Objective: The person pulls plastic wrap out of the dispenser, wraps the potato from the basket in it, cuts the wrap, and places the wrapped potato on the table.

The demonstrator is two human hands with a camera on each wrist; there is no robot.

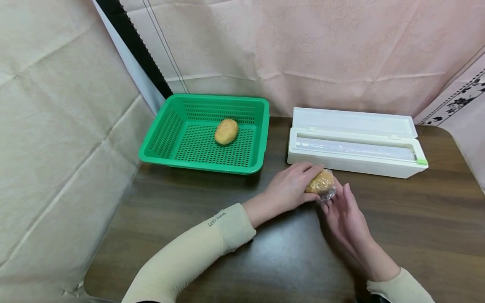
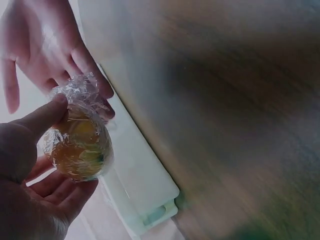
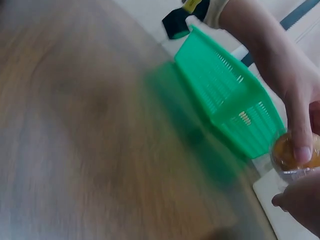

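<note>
A potato [image 1: 321, 182] wrapped in clear plastic film is held above the table by my left hand [image 1: 289, 185], thumb on one side and fingers on the other. In the left wrist view, the film is bunched [image 2: 82, 90] at one end of the potato [image 2: 80, 150]. My right hand [image 1: 346, 219] is beside it with fingers extended, the fingertips at the bunched film. Part of the wrapped potato shows at the right edge of the right wrist view, under the left thumb [image 3: 301, 150]. A bare potato [image 1: 226, 131] lies in a green basket [image 1: 204, 168].
Behind the hands stands a long white cling film box [image 1: 352, 165], its lid [image 1: 352, 120] raised and a film roll [image 1: 352, 149] inside. The brown wooden table [image 1: 276, 261] meets cloth-covered walls [image 1: 322, 50] at the back and left.
</note>
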